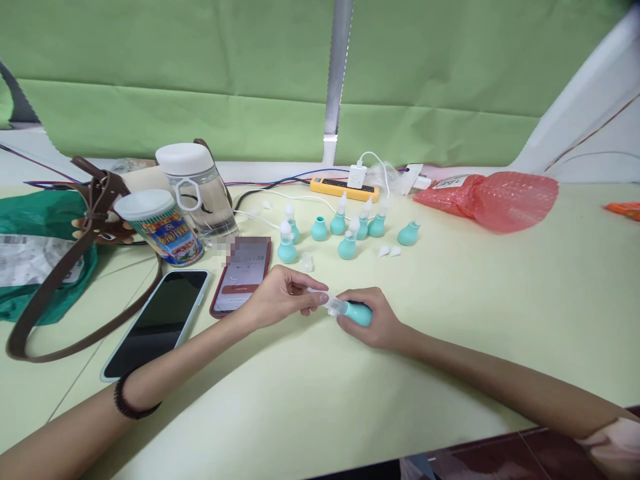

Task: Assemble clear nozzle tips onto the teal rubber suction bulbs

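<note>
My right hand [379, 323] is wrapped round the teal squeeze bulb [359, 314] of a nasal aspirator, held on its side above the table. A clear plastic nozzle [334, 305] sticks out of the bulb's neck towards the left. My left hand [285, 297] pinches the nozzle's far end between thumb and fingers. Behind my hands stand several other teal aspirators, among them one with a clear nozzle [347, 247], a bare upright bulb [319, 229] and a tilted bulb [409, 233]. Small white tips [389, 251] and a clear plastic piece [307, 261] lie near them.
Left of my hands lie a lit phone [243, 277] and a dark-screened phone [157, 323]. Further left are a noodle cup [173, 233], a water bottle [200, 193], a brown strap [55, 280] and a green bag [45, 267]. A yellow power strip [345, 189] and red bubble wrap [500, 200] lie behind.
</note>
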`<state>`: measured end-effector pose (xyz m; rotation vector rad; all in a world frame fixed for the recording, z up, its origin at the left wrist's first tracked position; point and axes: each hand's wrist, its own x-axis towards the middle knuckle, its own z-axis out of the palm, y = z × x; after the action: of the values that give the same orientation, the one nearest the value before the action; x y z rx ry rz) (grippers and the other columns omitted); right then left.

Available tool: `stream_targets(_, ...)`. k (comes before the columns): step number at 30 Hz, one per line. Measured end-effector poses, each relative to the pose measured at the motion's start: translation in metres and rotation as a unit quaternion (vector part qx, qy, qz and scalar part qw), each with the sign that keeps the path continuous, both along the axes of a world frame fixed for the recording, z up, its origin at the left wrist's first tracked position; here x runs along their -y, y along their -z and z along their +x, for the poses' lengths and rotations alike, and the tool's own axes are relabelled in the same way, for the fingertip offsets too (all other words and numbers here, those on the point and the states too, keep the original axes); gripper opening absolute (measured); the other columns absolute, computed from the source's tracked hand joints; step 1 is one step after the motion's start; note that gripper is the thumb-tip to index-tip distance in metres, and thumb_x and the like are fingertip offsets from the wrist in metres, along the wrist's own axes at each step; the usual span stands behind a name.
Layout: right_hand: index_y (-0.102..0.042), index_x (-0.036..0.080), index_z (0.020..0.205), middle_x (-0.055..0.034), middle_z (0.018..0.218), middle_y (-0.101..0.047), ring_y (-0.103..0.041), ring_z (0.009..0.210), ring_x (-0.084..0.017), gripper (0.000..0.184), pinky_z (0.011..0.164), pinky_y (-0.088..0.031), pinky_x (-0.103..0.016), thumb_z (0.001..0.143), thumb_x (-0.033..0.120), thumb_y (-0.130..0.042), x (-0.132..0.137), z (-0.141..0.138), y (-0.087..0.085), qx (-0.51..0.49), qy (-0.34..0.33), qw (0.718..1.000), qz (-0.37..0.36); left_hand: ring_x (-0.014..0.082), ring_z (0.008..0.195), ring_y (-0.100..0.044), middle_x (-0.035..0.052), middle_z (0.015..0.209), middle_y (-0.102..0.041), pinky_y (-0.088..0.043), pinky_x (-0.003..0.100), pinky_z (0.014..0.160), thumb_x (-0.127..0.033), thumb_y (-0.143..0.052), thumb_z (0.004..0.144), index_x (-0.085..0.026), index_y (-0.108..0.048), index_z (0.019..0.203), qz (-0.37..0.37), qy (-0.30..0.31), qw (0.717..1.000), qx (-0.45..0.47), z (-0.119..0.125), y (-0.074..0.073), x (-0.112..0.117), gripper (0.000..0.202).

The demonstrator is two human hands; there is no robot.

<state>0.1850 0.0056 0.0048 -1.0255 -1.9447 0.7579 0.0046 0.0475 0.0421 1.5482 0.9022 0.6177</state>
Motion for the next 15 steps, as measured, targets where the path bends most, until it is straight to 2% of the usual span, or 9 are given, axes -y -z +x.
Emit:
stream_targets(5,-0.057,0.014,0.07,0.0003,0.054,-0.05,-0.042,0.048,-0.008,0.02,0.046,-0.034,-0.02,0.075,0.032,-0.049,0.0,0.005,-0.003,-0.035,-0.042,0.993,-0.105,0.0091,0.053,-0.052,0.0026,0.06,-0.062,-0.045,0.02,0.053,-0.025,-0.063,0.065,-0.013,-0.065,0.09,0.021,0.093,0.995,-0.004,-0.007,-0.003,-0.003,0.028)
stream_targets(8,-0.057,0.014,0.068,0.0,0.053,-0.05,-0.043,0.048,-0.008,0.025,0.046,-0.035,-0.02,0.077,0.035,-0.047,0.001,0.005,-0.005,-0.052,-0.045,0.987,-0.144,0.0098,0.058,-0.052,0.0038,0.069,-0.063,-0.045,0.022,0.056,-0.025,-0.06,0.068,-0.015,-0.063,0.096,0.041,0.128,0.991,-0.014,-0.011,-0.005,-0.004,0.03)
stream_targets(11,-0.057,0.014,0.064,0.0006,0.05,-0.049,-0.04,0.045,-0.007,0.025,0.043,-0.033,-0.02,0.076,0.035,-0.048,0.003,0.001,-0.006,-0.047,-0.033,0.99,-0.127,0.0099,0.056,-0.05,0.0028,0.064,-0.061,-0.043,0.021,0.053,-0.027,-0.059,0.069,-0.017,-0.064,0.093,0.045,0.133,0.99,-0.028,-0.012,-0.008,-0.004,0.027)
stream_targets(15,-0.055,0.015,0.058,0.0016,0.046,-0.042,-0.033,0.043,-0.007,0.026,0.041,-0.029,-0.02,0.075,0.033,-0.05,0.006,-0.003,-0.007,-0.015,0.0,0.999,-0.048,0.0088,0.051,-0.047,0.0003,0.055,-0.055,-0.04,0.019,0.047,-0.029,-0.057,0.07,-0.016,-0.065,0.09,0.046,0.124,0.99,-0.042,-0.012,-0.011,-0.001,0.025)
